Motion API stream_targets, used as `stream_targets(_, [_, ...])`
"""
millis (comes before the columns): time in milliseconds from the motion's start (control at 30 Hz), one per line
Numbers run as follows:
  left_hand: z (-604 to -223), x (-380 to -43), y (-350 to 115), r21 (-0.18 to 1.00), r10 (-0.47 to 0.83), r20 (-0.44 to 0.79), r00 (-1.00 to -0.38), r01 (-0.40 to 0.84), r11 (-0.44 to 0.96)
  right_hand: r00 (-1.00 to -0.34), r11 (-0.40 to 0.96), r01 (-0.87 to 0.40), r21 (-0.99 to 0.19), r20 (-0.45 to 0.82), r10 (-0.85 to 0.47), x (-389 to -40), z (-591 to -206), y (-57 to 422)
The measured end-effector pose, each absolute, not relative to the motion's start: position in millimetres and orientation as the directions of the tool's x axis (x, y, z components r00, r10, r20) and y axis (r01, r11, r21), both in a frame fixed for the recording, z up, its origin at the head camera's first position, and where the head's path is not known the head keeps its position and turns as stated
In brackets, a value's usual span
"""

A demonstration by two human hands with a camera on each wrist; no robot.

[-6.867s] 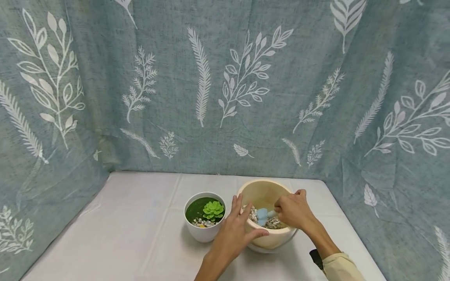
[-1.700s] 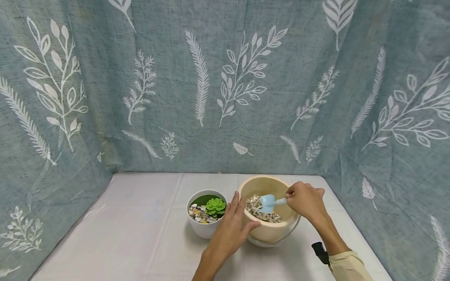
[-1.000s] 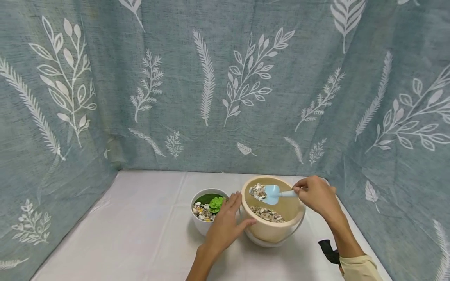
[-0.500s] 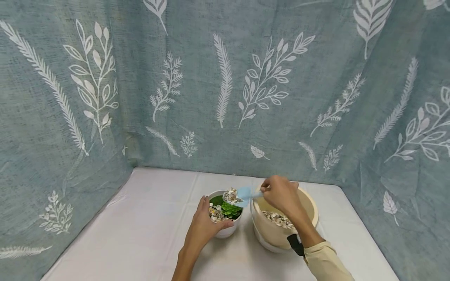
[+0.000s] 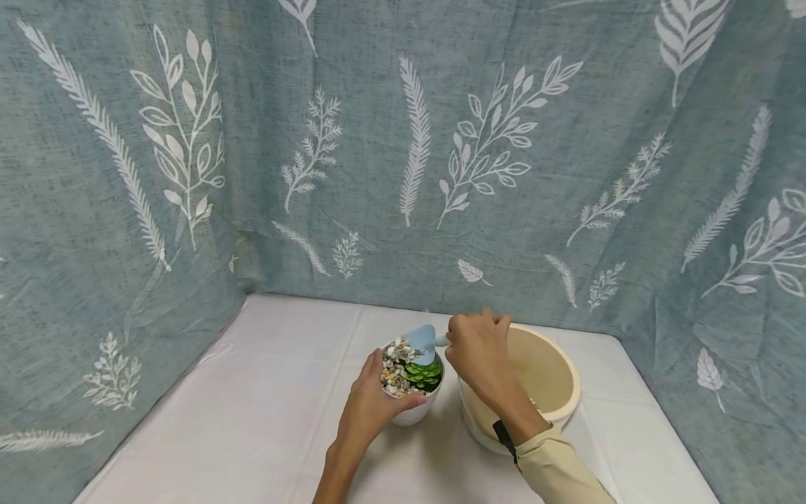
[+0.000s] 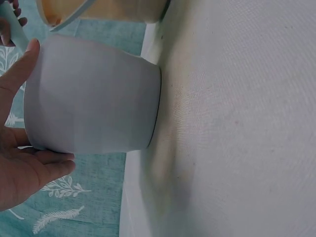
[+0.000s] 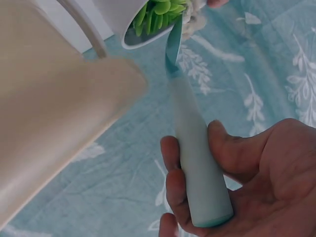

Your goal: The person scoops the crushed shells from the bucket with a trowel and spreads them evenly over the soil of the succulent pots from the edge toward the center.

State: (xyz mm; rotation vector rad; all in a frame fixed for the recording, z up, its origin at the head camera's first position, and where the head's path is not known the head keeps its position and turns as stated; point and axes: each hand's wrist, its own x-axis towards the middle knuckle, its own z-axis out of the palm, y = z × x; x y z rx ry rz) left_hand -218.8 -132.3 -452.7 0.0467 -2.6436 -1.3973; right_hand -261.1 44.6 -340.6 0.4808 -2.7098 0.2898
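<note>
My right hand (image 5: 481,353) grips the pale handle (image 7: 200,163) of a small blue garden trowel (image 5: 423,343). Its blade is tilted over a white flower pot (image 5: 412,417), with pebbles spilling off the edge. Inside that pot are a green artificial succulent (image 5: 423,376) and a layer of mixed pebbles (image 5: 395,383). My left hand (image 5: 365,406) holds the pot near its rim, thumb on one side and fingers on the other. In the left wrist view the white pot (image 6: 94,96) stands upright on the table, its contents hidden from that side.
A larger cream bucket (image 5: 569,392) stands just right of the pot, partly behind my right forearm; most of its pebbles are hidden. A white cloth (image 5: 252,399) covers the table. Teal leaf-print fabric (image 5: 378,175) hangs behind and at both sides.
The trowel scooped pebbles from the bucket, rose and moved left over the white pot, then tipped. My left hand shifted from the bucket's rim to the pot. The pot's pebble layer has grown.
</note>
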Motion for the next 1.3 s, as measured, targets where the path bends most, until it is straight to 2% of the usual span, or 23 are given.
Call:
stream_targets(200, [-452, -220, -131, 0.823, -0.089, 0.120, -0.989, 0.049, 0.566, -0.829, 0.942, -0.335, -0.024, 0.482, -0.283, -258, -344, 42])
stream_targets(333, [-452, -220, -130, 0.818, -0.096, 0.130, -0.987, 0.052, 0.573, -0.770, 0.949, -0.303, 0.086, 0.564, -0.297, -258, -347, 43])
stream_targets(467, [-453, -220, -130, 0.814, -0.096, 0.130, -0.987, 0.051, 0.579, -0.713, 0.952, -0.276, 0.128, 0.637, -0.293, -257, -348, 49])
stream_targets(533, [-454, -221, -131, 0.813, -0.097, 0.127, -0.987, 0.048, 0.580, -0.702, 0.953, -0.285, 0.102, 0.655, -0.280, -256, -346, 55])
stream_targets(600, [-453, -221, -131, 0.812, -0.100, 0.122, -0.987, 0.042, 0.582, -0.711, 0.950, -0.310, 0.029, 0.657, -0.252, -253, -343, 64])
stream_targets(767, [-450, -217, -131, 0.811, -0.099, 0.110, -0.989, 0.031, 0.584, -0.784, 0.932, -0.309, -0.187, 0.605, -0.139, -241, -327, 105])
stream_targets(933, [-442, -216, -122, 0.784, -0.094, 0.198, -0.976, 0.100, 0.613, -0.827, 0.948, -0.235, -0.214, 0.557, -0.079, -231, -309, 162])
stream_targets(1033, [-431, -220, -106, 0.762, -0.088, 0.296, -0.951, 0.179, 0.623, -0.859, 0.967, -0.209, -0.142, 0.499, -0.112, -233, -309, 185])
stream_targets(1133, [-424, -222, -83, 0.742, -0.014, 0.358, -0.934, 0.275, 0.612, -0.875, 0.979, -0.202, 0.010, 0.447, -0.185, -241, -318, 197])
stream_targets(1300, [-424, -220, -41, 0.709, 0.231, 0.326, -0.917, 0.399, 0.582, -0.811, 0.921, -0.247, 0.302, 0.455, -0.367, -258, -349, 197])
